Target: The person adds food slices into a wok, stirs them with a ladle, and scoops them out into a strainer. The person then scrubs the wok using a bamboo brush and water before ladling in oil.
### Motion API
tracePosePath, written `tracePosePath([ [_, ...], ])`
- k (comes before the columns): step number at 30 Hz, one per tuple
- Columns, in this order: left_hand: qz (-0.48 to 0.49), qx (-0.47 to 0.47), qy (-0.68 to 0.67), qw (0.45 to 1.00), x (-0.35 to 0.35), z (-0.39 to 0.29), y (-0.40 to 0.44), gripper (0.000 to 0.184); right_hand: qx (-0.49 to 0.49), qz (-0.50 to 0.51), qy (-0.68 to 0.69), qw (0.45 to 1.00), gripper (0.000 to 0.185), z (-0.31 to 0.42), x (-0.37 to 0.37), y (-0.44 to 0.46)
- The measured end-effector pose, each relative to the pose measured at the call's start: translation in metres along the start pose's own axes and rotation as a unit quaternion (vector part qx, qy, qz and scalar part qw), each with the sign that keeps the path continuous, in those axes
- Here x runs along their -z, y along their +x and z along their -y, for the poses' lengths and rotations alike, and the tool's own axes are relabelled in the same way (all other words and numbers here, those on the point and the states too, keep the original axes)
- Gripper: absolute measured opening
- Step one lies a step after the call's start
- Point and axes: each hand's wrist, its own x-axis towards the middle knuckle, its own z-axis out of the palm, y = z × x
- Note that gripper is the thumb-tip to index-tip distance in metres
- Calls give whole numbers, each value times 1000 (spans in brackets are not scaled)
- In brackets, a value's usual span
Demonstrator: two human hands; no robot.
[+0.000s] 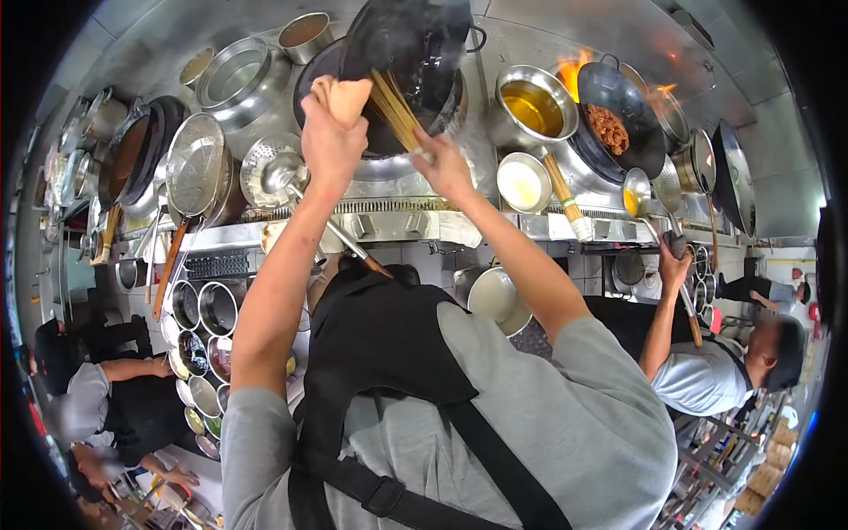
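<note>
A dark wok (pixel 415 44) stands tilted up on the burner in front of me, with steam rising off it. My left hand (pixel 334 146) is closed around a folded tan cloth (pixel 346 100) at the wok's near left side; whether the wok's rim or handle lies inside the cloth is hidden. My right hand (pixel 443 166) grips the near end of a bamboo wok brush (pixel 395 108), whose bristles reach into the wok. Left of my forearm, a ladle (pixel 284 171) rests on a perforated skimmer (pixel 259 161).
An oil pot (pixel 533 106), a bowl of pale liquid (pixel 523 184) and a second bamboo brush (pixel 565 199) stand to the right. Beyond, flames rise around a wok of meat (pixel 609 128), where a co-worker (pixel 707 371) holds ladles. A mesh strainer (pixel 196 163) lies left.
</note>
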Motion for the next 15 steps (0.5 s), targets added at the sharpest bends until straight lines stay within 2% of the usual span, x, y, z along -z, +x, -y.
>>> tracePosePath([
  [1,-9,9,-14,1000,2,11,-1,53,15,18,-59,998,51,-22,-6,-4],
  [3,-24,50,-57,997,9,26,1,51,-102,-23,-91,990,54,-101,-22,-8],
  [4,-31,82,-103,991,10,40,-1,51,-133,-84,-100,983,53,-107,-16,-15],
  [5,-37,107,-90,989,10,54,-3,51,-161,-142,-109,971,52,-110,-13,-27],
  [7,-61,108,-134,983,2,102,-8,52,-283,-124,-95,946,51,-110,-15,-52],
  [8,-79,106,-180,975,-6,126,-13,53,-289,-114,-96,946,51,-108,-19,-70],
  [10,-61,233,-198,950,-22,169,-24,56,-257,-103,-129,952,52,-131,-40,-97],
  [11,-58,224,-204,951,-27,175,-29,60,-142,-148,-220,954,48,-142,-49,-107],
  [12,-79,251,-268,927,-42,186,-34,57,-85,-188,-257,944,46,-119,-40,-106],
  [13,-12,260,-309,915,-51,207,-33,67,-86,-143,-39,985,41,-88,-22,-99],
  [14,18,263,-321,910,-64,222,-32,65,-72,-94,124,985,37,-40,5,-96],
  [15,-33,317,-306,897,-79,217,-34,52,-76,-45,284,955,32,7,33,-94],
])
